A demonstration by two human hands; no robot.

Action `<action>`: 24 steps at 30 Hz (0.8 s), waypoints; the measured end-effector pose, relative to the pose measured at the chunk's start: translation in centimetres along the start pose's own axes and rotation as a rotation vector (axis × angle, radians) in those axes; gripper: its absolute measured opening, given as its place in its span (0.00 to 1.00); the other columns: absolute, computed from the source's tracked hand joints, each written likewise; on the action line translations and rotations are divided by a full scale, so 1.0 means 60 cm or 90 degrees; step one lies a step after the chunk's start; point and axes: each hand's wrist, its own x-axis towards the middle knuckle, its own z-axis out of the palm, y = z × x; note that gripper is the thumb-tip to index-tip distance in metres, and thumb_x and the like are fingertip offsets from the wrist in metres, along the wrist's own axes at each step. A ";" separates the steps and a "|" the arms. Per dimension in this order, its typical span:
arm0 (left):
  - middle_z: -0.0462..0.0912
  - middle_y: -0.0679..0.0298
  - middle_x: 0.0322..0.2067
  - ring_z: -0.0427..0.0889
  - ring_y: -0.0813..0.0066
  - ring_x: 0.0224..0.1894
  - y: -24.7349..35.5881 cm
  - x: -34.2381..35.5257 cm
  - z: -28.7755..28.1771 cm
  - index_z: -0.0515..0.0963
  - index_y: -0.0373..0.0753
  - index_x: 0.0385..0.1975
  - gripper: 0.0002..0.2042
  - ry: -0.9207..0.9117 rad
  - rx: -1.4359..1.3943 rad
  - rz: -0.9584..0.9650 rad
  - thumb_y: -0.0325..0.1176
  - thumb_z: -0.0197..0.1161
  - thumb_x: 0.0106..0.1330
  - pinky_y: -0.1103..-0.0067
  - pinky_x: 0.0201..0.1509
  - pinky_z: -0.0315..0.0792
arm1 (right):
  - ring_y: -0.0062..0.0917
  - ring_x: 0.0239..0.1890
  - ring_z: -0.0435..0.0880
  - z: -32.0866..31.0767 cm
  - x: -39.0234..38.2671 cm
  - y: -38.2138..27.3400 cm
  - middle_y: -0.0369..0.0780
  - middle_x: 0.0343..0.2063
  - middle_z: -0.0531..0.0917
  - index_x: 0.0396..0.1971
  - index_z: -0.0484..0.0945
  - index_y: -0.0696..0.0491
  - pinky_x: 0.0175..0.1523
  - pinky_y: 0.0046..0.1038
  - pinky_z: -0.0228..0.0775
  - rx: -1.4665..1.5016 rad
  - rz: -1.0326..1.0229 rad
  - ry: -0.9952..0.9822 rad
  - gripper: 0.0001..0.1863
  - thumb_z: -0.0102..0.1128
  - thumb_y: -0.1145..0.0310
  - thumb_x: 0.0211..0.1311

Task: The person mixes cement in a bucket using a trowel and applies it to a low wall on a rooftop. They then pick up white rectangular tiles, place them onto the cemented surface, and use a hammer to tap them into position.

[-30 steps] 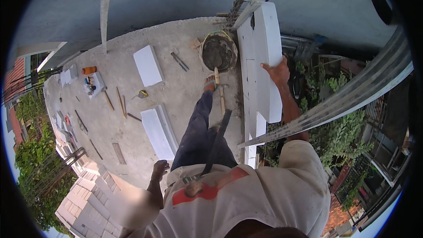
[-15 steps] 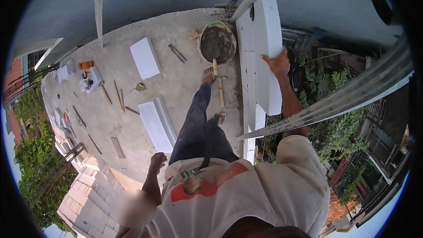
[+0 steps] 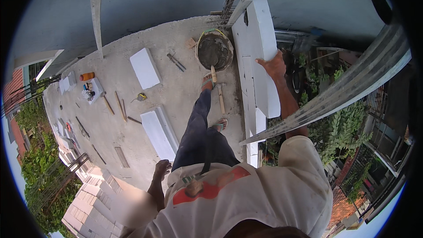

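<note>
My right hand (image 3: 274, 66) grips the outer edge of a white block (image 3: 264, 53) on top of a low block wall (image 3: 248, 92), its thumb over the top face. Beside my hip, my left hand (image 3: 162, 169) hangs with loosely bent fingers and nothing visible in it. A bucket of grey mortar (image 3: 214, 50) stands against the wall's inner side, and a wooden-handled trowel (image 3: 213, 74) leans out of it. Just below lies a hammer (image 3: 221, 99) near my feet.
Two stacked white blocks (image 3: 158, 134) and a single block (image 3: 146, 68) lie on the concrete floor. Pincers (image 3: 176, 62), a tape measure (image 3: 141, 97) and an orange bottle (image 3: 87, 76) are scattered about. A slanting pole (image 3: 335, 101) crosses my right arm; beyond the wall are plants (image 3: 339, 128).
The view has shifted slightly, so the floor things sit a little lower in the picture. My right hand stays on the block, and my left hand remains by my hip.
</note>
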 end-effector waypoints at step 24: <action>0.67 0.37 0.69 0.65 0.38 0.73 0.863 -0.067 0.745 0.66 0.27 0.70 0.32 -0.299 0.976 1.491 0.45 0.62 0.76 0.50 0.74 0.62 | 0.47 0.61 0.82 0.038 -0.239 0.219 0.50 0.55 0.83 0.63 0.73 0.56 0.65 0.51 0.72 0.256 0.105 -0.019 0.55 0.85 0.40 0.36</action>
